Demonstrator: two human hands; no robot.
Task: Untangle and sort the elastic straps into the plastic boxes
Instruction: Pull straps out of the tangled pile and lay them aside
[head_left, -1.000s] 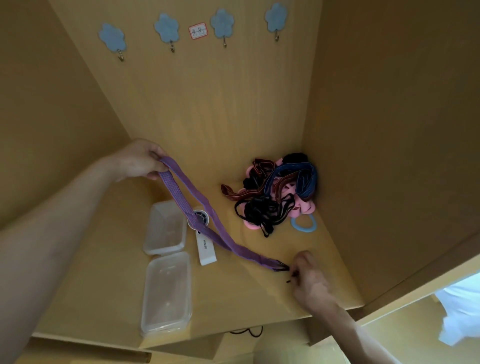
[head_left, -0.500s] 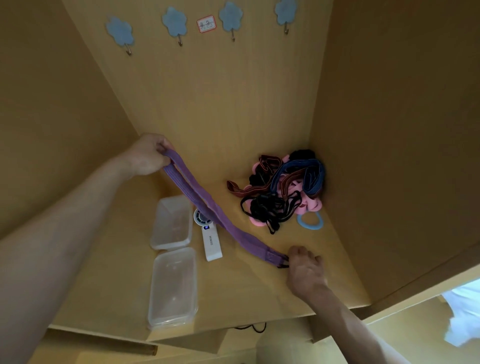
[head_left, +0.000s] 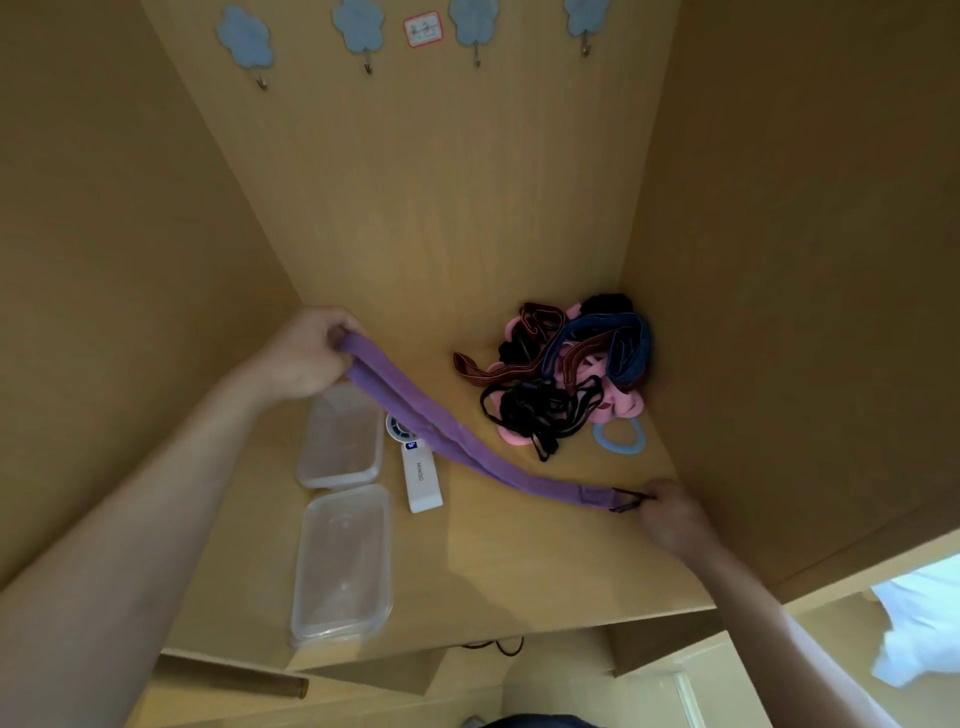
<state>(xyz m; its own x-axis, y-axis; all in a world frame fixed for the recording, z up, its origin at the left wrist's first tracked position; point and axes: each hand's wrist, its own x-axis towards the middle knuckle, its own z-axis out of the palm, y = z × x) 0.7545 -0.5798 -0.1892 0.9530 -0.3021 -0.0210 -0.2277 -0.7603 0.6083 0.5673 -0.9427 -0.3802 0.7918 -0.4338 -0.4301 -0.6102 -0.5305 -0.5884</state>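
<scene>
- Left hand (head_left: 306, 358): fingers curled round the far-left end of the purple strap (head_left: 441, 436).
- Right hand (head_left: 670, 519): fingertips pinch the strap's dark end piece, near right.
- Strap: stretched between both hands, passing over a white device (head_left: 422, 480).
- Far box (head_left: 340, 441) and near box (head_left: 340, 566): on the shelf (head_left: 519, 561), left.
- Tangle (head_left: 561, 384): far-right corner.

Strap: my left hand (head_left: 306, 353) and right hand (head_left: 670, 514) stretch the purple strap (head_left: 441, 436) taut.
Boxes: two clear boxes (head_left: 340, 564) below it.
Pile: tangled straps (head_left: 561, 384), perhaps with rings.
</scene>
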